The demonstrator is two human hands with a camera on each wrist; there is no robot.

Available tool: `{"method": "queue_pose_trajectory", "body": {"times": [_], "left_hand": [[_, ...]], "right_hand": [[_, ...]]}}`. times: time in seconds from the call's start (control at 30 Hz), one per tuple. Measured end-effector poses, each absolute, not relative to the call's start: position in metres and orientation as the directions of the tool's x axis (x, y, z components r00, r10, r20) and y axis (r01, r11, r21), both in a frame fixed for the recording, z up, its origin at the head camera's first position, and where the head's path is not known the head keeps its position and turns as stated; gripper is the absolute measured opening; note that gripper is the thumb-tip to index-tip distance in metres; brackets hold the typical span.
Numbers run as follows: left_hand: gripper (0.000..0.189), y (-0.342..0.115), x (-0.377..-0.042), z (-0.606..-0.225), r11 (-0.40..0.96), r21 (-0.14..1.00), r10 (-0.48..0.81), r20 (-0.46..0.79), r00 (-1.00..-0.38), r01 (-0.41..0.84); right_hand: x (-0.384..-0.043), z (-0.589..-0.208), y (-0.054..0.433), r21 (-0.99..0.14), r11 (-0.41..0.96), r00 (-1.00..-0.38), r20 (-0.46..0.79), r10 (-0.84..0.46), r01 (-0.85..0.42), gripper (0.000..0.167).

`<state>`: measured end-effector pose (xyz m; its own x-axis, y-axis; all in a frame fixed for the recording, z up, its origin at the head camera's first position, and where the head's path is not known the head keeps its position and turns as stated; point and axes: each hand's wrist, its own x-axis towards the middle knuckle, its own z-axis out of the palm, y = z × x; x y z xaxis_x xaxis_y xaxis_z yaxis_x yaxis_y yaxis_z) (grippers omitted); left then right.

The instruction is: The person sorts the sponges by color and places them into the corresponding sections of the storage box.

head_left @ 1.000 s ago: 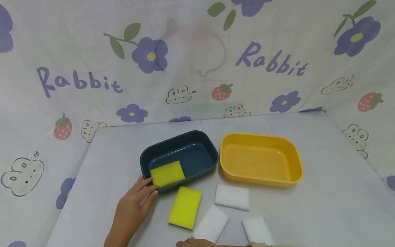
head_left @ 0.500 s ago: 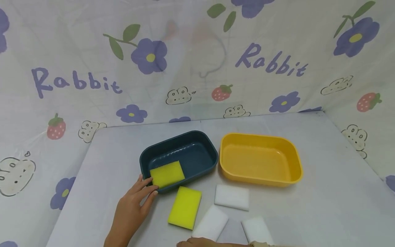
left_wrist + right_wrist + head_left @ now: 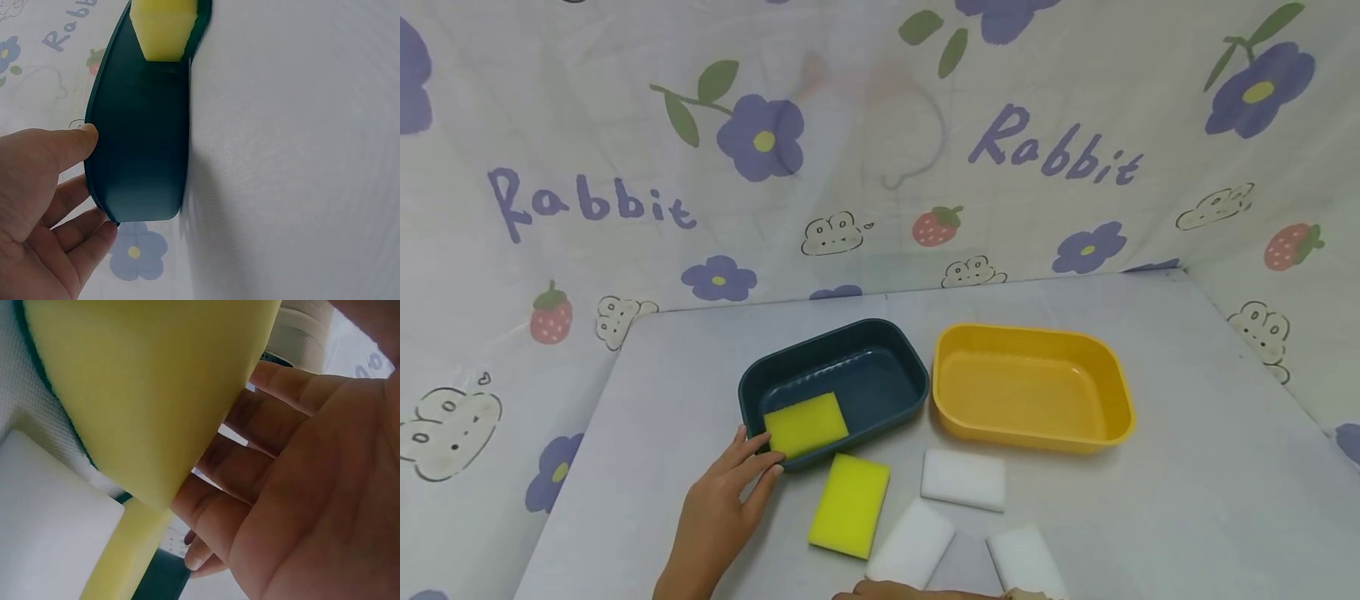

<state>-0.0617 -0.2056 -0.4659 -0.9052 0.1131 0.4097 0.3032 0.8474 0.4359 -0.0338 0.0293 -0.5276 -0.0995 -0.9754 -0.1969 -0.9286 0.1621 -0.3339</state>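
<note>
My left hand (image 3: 718, 508) pinches the near left corner of a dark teal tub (image 3: 887, 379); in the left wrist view the thumb (image 3: 78, 144) and fingers lie on opposite sides of its rim. A yellow sponge (image 3: 805, 425) lies inside that tub. Outside, just in front, is another yellow sponge (image 3: 850, 506). My right hand (image 3: 887, 590) is at the bottom edge of the head view, mostly cut off. In the right wrist view its extended fingers (image 3: 215, 506) touch the side of a yellow sponge with a green backing (image 3: 144, 394); the fingertips are hidden behind it.
A yellow tub (image 3: 1033, 392) stands right of the teal one. Several white pads lie in front: one below the yellow tub (image 3: 964, 479), one beside the outer sponge (image 3: 913, 542), one farther right (image 3: 1024, 560). A patterned cloth (image 3: 865, 167) hangs behind the table.
The head view shifts very slightly. Both hands, the tubs, the sponges and the white pads stay where they were.
</note>
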Motion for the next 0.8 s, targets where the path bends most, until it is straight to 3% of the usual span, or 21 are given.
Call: {"method": "queue_pose_trajectory", "body": {"times": [0.23,0.43,0.63,0.8], "left_hand": [[0.02,-0.204,-0.061,-0.462,0.851,0.434,0.109,0.402,-0.909,0.295],[0.02,-0.205,-0.061,-0.46,0.845,0.438,0.114,0.412,-0.904,0.307],[0.02,-0.204,-0.061,-0.458,0.843,0.446,0.111,0.401,-0.909,0.3],[0.02,-0.205,-0.061,-0.459,0.846,0.442,0.112,0.398,-0.91,0.298]], "right_hand": [[-0.02,-0.459,0.036,-0.237,0.073,-0.057,-0.073,-0.996,-0.969,0.027],[-0.018,-0.456,0.039,-0.169,0.018,-0.02,0.011,-1.0,-0.985,0.023],[-0.013,-0.459,0.046,-0.211,-0.019,-0.025,0.205,-0.978,-0.977,0.015],[-0.018,-0.447,0.045,-0.198,-0.059,0.04,0.099,-0.994,-0.979,0.02]]}}
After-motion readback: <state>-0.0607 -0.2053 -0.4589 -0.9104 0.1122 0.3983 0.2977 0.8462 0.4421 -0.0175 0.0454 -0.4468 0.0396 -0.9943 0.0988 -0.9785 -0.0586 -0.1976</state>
